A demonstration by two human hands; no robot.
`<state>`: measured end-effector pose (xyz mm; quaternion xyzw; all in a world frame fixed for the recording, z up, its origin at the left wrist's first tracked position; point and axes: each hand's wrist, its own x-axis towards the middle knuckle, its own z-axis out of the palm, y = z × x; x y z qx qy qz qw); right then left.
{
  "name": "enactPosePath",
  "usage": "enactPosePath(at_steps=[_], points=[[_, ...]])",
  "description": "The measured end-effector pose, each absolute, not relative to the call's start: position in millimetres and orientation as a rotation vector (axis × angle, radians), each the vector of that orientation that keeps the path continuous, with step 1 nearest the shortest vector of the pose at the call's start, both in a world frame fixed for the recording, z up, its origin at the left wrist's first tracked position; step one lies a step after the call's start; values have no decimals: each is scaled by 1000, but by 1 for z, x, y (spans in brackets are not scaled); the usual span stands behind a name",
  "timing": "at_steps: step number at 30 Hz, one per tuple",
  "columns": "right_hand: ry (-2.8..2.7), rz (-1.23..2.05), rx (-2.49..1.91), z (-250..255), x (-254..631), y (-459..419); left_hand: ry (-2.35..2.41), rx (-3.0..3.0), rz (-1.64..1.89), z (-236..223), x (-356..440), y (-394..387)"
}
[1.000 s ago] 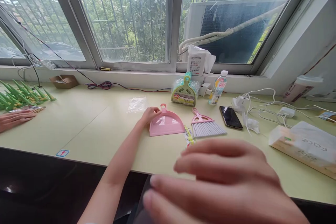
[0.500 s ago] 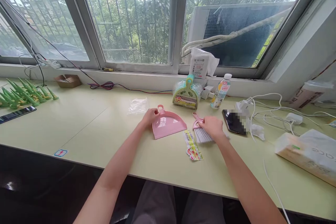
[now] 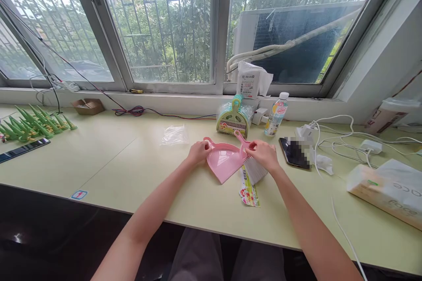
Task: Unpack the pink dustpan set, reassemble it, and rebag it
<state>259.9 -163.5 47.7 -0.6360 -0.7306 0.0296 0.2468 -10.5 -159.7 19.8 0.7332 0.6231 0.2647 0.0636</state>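
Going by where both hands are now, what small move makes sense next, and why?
Perhaps slide the brush left, farther over the dustpan: the right hand grips the brush, which overlaps the dustpan's right side in this view, and the left hand holds the dustpan by its handle, likely keeping it steady.

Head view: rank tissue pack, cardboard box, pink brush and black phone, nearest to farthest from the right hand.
1. Pink brush: held in the right hand.
2. Black phone: right of the hand.
3. Tissue pack: farther right.
4. Cardboard box: far left.
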Motion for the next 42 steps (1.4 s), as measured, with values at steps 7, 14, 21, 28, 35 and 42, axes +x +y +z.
enactPosePath(at_steps=[7,14,21,28,35,42], points=[[-2215,-18,-1544,34,221,-179,1789,2339,741,21,28,-182],[-2236,20,-1525,32,216,-183,1816,2429,722,24,31,-185],[-2198,87,-1499,28,215,-182,1532,3049,744,17,4,-170],[-2155,229,-1415,25,210,-184,1425,3341,611,17,-3,-162],[-2135,267,-1334,19,204,-182,1125,3404,525,16,-2,-164],[-2150,298,-1296,15,205,-180,1060,3520,459,13,-4,-168]])
